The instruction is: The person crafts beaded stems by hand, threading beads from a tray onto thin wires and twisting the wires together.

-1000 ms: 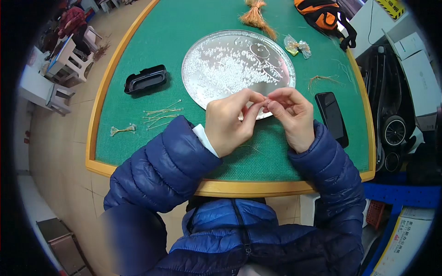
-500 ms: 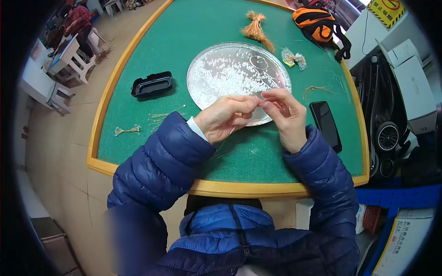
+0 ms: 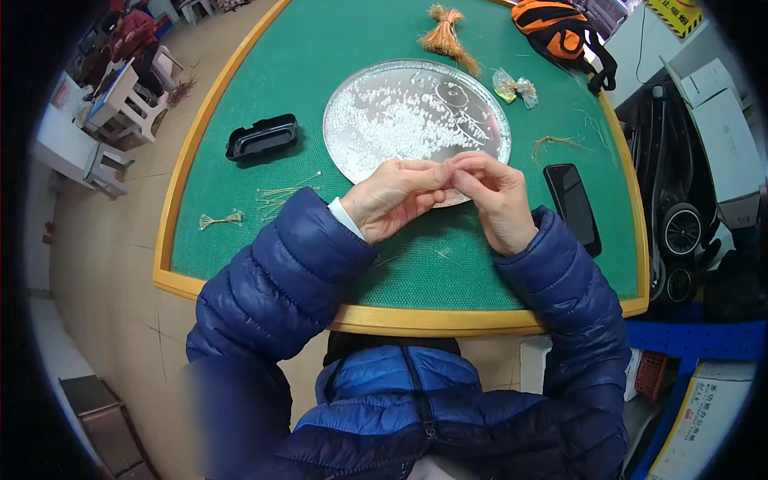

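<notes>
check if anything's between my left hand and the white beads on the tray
Nothing visible stands in the way. The left hand is at the near edge of the round tray, and the white beads lie just beyond it.

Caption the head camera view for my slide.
Two hands meet fingertip to fingertip over a round tray of small white beads.

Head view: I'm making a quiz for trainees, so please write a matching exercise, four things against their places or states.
1. Phone
2. Silver tray
3. Black container
4. Orange-and-black bag

A. Left of the silver tray
B. Far right corner of the green tabletop
C. Just right of the right hand
D. Strewn with white beads

1-C, 2-D, 3-A, 4-B
</notes>
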